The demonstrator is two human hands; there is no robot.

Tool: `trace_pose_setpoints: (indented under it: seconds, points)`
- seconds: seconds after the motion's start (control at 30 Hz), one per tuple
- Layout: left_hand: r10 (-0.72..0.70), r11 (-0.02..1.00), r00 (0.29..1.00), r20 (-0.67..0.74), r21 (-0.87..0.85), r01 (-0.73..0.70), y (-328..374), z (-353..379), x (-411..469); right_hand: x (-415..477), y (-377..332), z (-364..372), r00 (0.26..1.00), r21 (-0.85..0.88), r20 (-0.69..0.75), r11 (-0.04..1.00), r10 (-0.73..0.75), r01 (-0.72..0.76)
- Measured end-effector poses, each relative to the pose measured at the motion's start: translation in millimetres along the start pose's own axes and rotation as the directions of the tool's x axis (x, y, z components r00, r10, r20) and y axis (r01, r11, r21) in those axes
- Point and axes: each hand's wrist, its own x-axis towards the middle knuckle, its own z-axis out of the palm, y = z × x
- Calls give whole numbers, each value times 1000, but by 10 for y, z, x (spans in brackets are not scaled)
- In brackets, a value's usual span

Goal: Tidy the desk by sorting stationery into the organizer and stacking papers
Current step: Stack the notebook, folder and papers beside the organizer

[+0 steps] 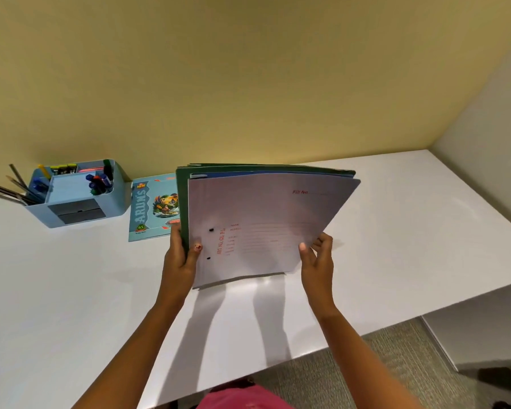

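Both hands up on a stack of folders [266, 219], held on edge with its bottom edge touching or just above the white tabletop [396, 231], can't tell which. Front of the stack is a white file cover with red print and two punch holes; green and blue covers show behind it at the top and left edge. Left hand [179, 261] clamps the stack's lower left edge, thumb on the front face, fingers wrapped behind. Right hand [317, 261] grips the lower right edge, thumb on the front, fingers curled behind the sheets. Light blue notebook [148, 208] lies flat on the tabletop just behind-left of the stack, partly hidden by it. Blue organizer [77, 196] sits further left near the wall, loaded: pencils [9, 187] leaning out of the left compartment, markers [99, 181] upright in the right one, more items in the back slots, too small to identify.
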Motion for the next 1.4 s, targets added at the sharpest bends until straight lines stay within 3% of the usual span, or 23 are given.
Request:
trace_pose_setpoints:
  seconds: [0.6,0.9,1.2,1.4]
  points:
    - [-60,998,998,-11,-5,60,-104,-15,-132,-186,94,51,995,-91,-88,995,-40,32]
    - [-116,991,988,105,75,109,-234,-138,-130,-228,158,140,993,-165,-114,986,-16,-3]
    - [-104,986,994,-25,-132,100,-89,-255,68,-217,-172,297,986,-117,-163,993,-28,9]
    - [-196,940,979,-51,-294,173,22,-307,327,-359,-60,380,903,50,-387,983,185,-179]
